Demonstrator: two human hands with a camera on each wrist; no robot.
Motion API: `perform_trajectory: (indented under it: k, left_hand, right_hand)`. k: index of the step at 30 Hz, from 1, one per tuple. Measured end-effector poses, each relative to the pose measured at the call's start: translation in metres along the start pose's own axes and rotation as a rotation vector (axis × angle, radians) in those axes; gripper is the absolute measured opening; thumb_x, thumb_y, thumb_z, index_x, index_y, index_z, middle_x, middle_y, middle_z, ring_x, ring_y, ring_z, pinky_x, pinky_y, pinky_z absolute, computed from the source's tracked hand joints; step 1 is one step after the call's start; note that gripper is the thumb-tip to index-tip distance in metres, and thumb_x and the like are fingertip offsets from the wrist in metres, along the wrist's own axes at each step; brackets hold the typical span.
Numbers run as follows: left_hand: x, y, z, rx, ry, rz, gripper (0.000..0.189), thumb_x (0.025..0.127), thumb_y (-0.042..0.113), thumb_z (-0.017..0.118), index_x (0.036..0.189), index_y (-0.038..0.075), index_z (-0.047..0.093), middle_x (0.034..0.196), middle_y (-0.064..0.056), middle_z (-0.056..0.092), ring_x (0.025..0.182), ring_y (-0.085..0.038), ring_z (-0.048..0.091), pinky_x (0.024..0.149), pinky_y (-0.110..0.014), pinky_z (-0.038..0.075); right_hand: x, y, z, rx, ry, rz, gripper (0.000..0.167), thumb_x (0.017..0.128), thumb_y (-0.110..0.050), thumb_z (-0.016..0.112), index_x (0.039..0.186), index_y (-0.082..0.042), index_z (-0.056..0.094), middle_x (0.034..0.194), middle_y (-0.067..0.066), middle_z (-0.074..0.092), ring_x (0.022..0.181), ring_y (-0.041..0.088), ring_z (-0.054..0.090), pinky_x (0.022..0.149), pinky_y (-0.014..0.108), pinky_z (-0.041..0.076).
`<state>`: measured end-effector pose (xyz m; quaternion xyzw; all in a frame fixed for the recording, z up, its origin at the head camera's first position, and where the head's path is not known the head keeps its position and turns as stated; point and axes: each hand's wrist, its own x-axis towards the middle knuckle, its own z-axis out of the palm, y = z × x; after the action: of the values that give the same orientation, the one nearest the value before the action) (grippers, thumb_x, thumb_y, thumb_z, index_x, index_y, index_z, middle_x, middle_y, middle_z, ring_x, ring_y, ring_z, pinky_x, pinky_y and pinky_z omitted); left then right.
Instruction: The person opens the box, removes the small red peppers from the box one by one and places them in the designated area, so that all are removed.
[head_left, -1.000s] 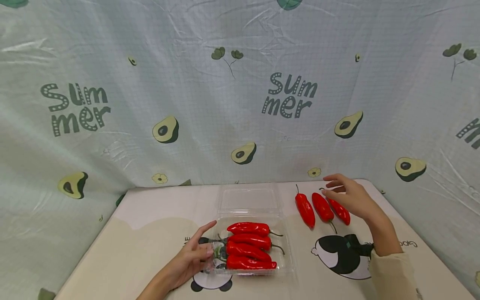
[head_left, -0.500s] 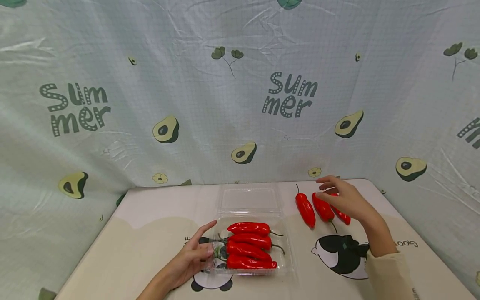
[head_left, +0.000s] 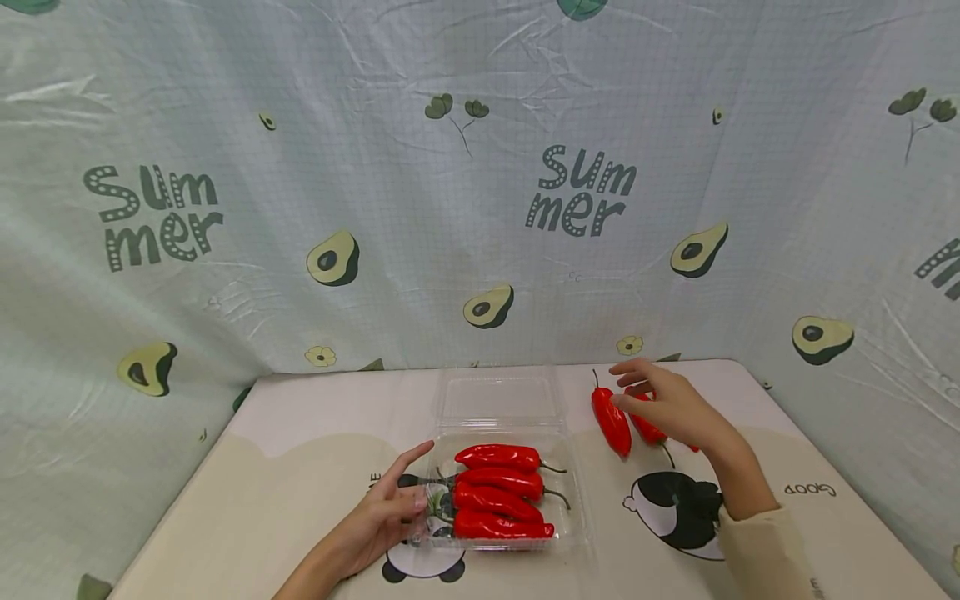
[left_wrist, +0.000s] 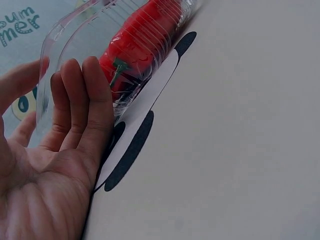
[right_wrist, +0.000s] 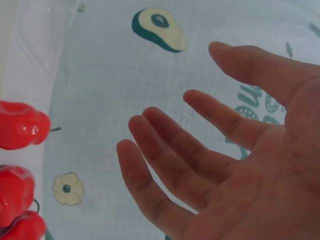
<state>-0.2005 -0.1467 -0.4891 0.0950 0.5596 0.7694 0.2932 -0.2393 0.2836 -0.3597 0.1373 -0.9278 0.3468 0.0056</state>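
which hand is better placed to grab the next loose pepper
Probably the right hand: in the head view it hovers by the loose peppers, fingers spread and holding nothing. The left hand is at the clear container's left side, across from those peppers.

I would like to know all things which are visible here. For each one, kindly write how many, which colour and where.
Container: one, clear, on the table
Lid: one, clear, folded open behind the container
Boxed peppers: four, red, inside the container
Loose peppers: three, red, right of the container, one mostly hidden
Table: one, cream with cartoon prints, below everything
Hanging sheet: count unclear, pale grey-green with printed avocados, behind the table
Sleeve: one, beige, right forearm
Left grip: one, bare, at the container's left side
Right grip: one, bare, over the loose peppers
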Motion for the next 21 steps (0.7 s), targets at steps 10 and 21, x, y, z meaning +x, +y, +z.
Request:
perform_trajectory:
  k: [10, 21]
  left_hand:
    - [0.000, 0.000, 0.001, 0.001, -0.005, -0.001, 0.081, 0.102, 0.004, 0.051, 0.164, 0.034, 0.007, 0.085, 0.005, 0.055, 0.084, -0.011, 0.053, 0.078, -0.024, 0.049]
    - [0.000, 0.000, 0.001, -0.003, -0.006, 0.005, 0.081, 0.102, 0.004, 0.052, 0.164, 0.033, 0.007, 0.083, 0.006, 0.055, 0.082, -0.010, 0.054, 0.077, -0.024, 0.049]
  right_hand:
    - [0.001, -0.011, 0.009, 0.005, -0.023, -0.053, 0.050, 0.099, -0.029, 0.068, 0.142, -0.006, 0.055, 0.136, 0.020, 0.064, 0.122, 0.039, 0.063, 0.094, 0.053, 0.058]
    - [0.001, -0.016, 0.016, -0.020, -0.037, -0.114, 0.047, 0.097, -0.027, 0.071, 0.139, -0.010, 0.058, 0.131, 0.015, 0.067, 0.120, 0.035, 0.064, 0.093, 0.050, 0.058]
